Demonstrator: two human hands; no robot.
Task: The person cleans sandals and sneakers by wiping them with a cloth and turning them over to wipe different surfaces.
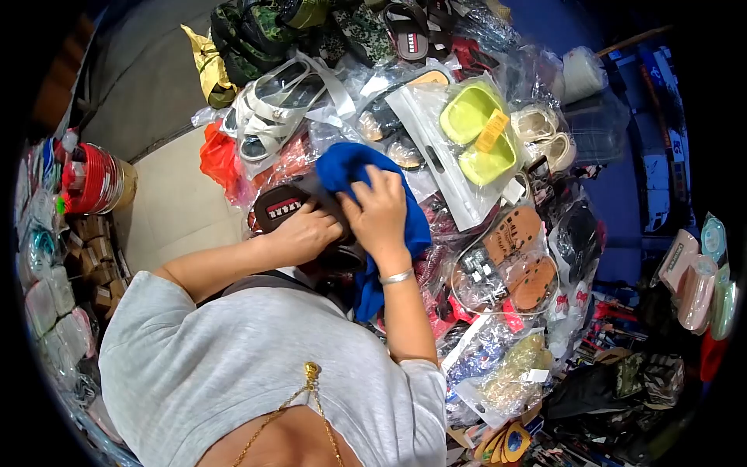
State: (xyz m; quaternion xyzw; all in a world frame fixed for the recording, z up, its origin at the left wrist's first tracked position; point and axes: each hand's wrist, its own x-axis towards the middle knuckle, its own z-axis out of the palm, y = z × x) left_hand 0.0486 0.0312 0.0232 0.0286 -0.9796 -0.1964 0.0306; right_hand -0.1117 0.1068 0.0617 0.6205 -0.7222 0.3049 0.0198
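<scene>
"Cloth, blue (416, 222): lying where?"

"Bunched up in the middle of the footwear pile, right beside a dark slipper (280, 208), with a fold trailing down near the grey shirt (264, 342)."

"Held how?"

"Right hand (377, 210) on top, half closed, fingers bent into the folds, silver bracelet (397, 276) at the wrist. Left hand (311, 229) over the slipper, fingers curled against it, fingertips partly hidden. Impossible to tell how firm a hold on either side."

"And in the way?"

"Part of the slipper, covered by the left hand. Loose clear plastic, crowding in from nearly every side. Crumpled red-orange bag (220, 163) near the slipper, white strappy sandals (272, 109) just ahead, wrapped in plastic."

"To the right?"

"Lime-green clogs (478, 132) in a clear bag, orange tag (492, 130) on top, just past the cloth. Cream shoes (545, 136) beyond. Closer to the right forearm, brown sandals (513, 237), bagged too."

"Farther out?"

"Camouflage-patterned goods (249, 47) at the far edge, next to a yellow wrapper (210, 66). Well apart on the left, past pale floor tiles (175, 183), red containers (93, 179)."
</scene>
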